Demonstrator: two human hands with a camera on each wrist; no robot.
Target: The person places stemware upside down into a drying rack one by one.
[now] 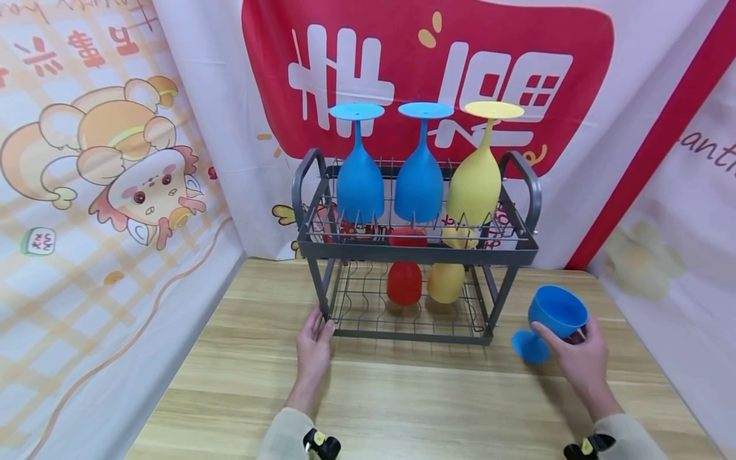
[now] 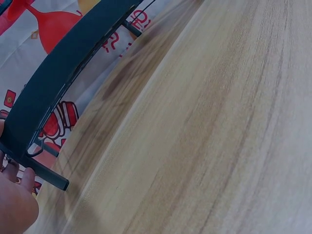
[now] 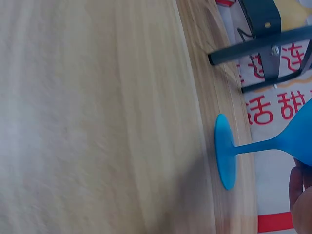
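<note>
My right hand [image 1: 586, 358] grips the bowl of a blue goblet [image 1: 556, 310] right of the rack. Its mouth is up and slightly tilted; in the right wrist view its round foot [image 3: 225, 151] and stem show, but I cannot tell if the foot touches the table. My left hand [image 1: 313, 348] holds the lower front left corner of a dark grey two-tier dish rack [image 1: 414, 255], thumb in front. Upside down on the upper tier stand two blue goblets [image 1: 360, 185] [image 1: 420, 185] and a yellow goblet [image 1: 474, 185]. A red goblet [image 1: 404, 284] and another yellow goblet [image 1: 446, 283] are on the lower tier.
The rack stands on a wood-grain table [image 1: 402, 402], close to the back. Behind it hangs a printed white and red cloth [image 1: 431, 64]. Printed cloth walls [image 1: 115, 160] also close in both sides.
</note>
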